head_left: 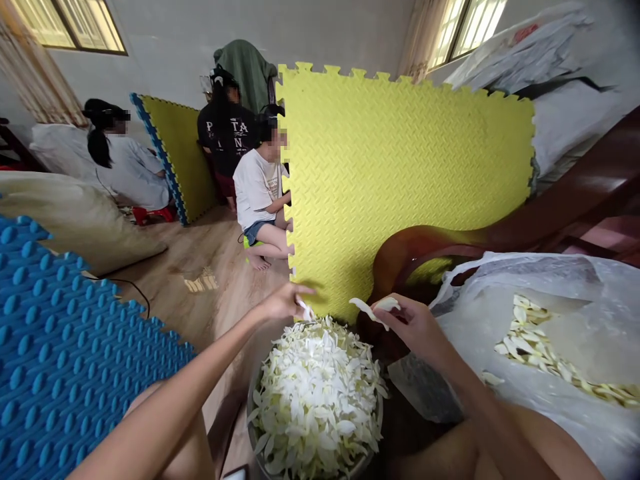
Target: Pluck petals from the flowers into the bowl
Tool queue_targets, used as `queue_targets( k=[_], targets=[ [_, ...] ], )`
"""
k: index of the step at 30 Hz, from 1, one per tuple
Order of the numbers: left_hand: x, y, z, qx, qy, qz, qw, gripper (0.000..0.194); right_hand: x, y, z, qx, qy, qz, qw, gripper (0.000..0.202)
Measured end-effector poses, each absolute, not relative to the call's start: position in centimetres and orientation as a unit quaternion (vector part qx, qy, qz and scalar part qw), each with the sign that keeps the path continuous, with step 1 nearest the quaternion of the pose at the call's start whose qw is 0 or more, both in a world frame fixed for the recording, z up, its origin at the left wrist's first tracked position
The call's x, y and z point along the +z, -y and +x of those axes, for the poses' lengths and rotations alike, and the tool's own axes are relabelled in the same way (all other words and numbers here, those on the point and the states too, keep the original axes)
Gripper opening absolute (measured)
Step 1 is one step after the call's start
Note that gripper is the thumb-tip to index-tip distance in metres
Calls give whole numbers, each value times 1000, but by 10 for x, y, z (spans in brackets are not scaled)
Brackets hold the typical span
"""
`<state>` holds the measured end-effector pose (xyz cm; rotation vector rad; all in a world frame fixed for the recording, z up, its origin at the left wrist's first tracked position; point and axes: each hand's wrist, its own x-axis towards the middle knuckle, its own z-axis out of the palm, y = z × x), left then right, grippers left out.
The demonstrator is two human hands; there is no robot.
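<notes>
A round metal bowl [253, 437] between my knees is heaped with white petal-like pieces [320, 393]. Over the heap's far left edge is my left hand [289, 301], with a small white piece [305, 310] pinched at its fingertips. To the right, above the bowl's far right side, my right hand [407, 320] grips a larger white flower piece [370, 308] between thumb and fingers. The two hands are apart.
A yellow foam mat [400, 167] stands upright ahead. A blue mat [60, 347] is at left, a plastic bag [575, 320] with more pieces at right. Curved dark wooden furniture [500, 233] is beyond it. Several people sit further back.
</notes>
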<state>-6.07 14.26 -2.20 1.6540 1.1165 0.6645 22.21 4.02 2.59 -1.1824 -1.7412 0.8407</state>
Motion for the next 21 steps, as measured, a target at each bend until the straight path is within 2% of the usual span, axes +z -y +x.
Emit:
queue_targets(
  k=[3, 8, 9, 12, 16, 21],
  targets=[
    [-41, -125, -28, 185, -462, 745, 443, 49, 15, -43, 212, 419, 674, -454, 404, 33],
    [-54, -110, -3, 86, -445, 815, 361, 11, 6, -36, 197, 446, 681, -437, 384, 47],
    [-54, -111, -3, 64, -439, 824, 353, 9, 4, -35, 196, 438, 690, -435, 379, 49],
    [-51, -114, -9, 14, -428, 840, 332, 15, -1, -37, 194, 409, 718, -426, 367, 47],
    [-43, -119, -22, -26, -431, 840, 328, 16, -4, -43, 193, 452, 675, -430, 394, 39],
    [-34, -120, -39, 26, -466, 818, 335, 19, -7, -46, 193, 455, 627, -462, 432, 35]
  ],
)
